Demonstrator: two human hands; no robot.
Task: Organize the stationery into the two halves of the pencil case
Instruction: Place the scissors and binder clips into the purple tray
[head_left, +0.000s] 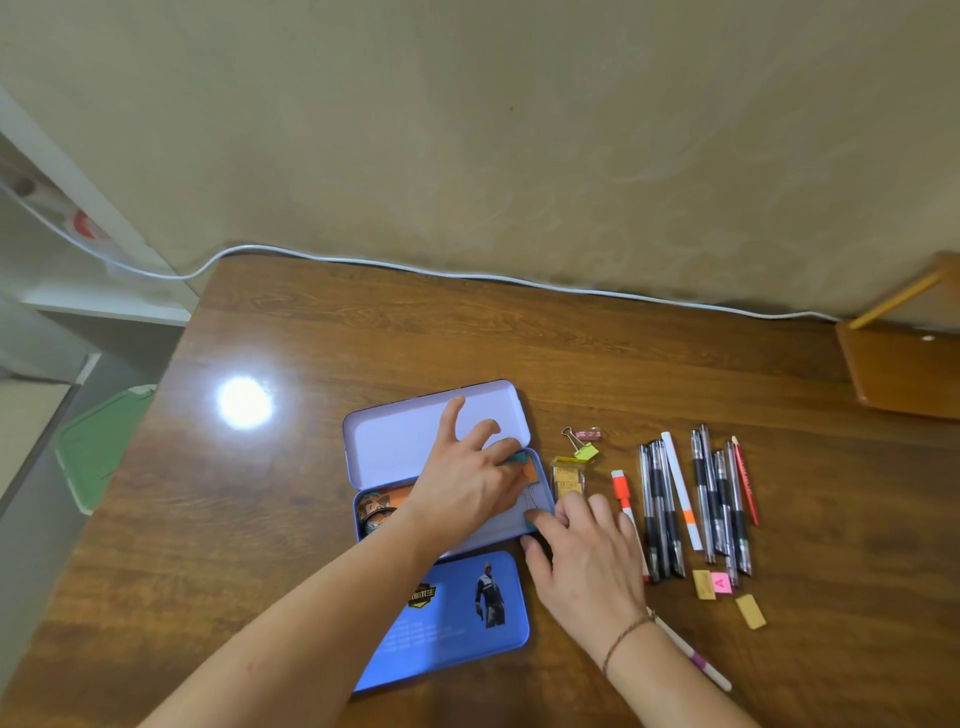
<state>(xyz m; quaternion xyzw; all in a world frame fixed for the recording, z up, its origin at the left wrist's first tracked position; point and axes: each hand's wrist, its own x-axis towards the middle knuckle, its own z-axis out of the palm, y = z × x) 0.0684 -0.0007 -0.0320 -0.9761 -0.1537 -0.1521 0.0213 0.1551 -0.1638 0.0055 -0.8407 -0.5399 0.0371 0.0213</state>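
A brown wooden table (467, 338) filled the lower part of the view, set against a beige wall, with a white cable (415, 267) running along its far edge. Near the middle of it lay the open pencil case (405, 431), a blue-lilac tin with a pale, bare far half, a middle tray and, nearest the person, a blue panel printed with a standing figure.

The left hand (467, 478) reached across the tray from the near left, palm down, its index finger lifted over the far half and its other fingers curled onto a teal and orange binder clip (522, 465) at the tray's right end. It appeared to hold that clip, though the hand hid most of it. The right hand (587, 551) rested at the tray's right rim, its fingertips touching a teal clip (532, 519) at the near right corner; whether it pinched the clip could not be told. A thin cord bracelet circled that wrist.

To the right of the case, well apart from the left hand, lay a row of black gel pens (660, 509) with a white marker (681, 491) among them and a red pencil (746, 480) at the far right. An orange-capped pen (622, 488) lay just beside the right hand. Smaller still were a packet of yellow notes (567, 475), a yellow binder clip (582, 446), a pink clip (589, 434) and three small erasers (719, 584) near the pens' tips.
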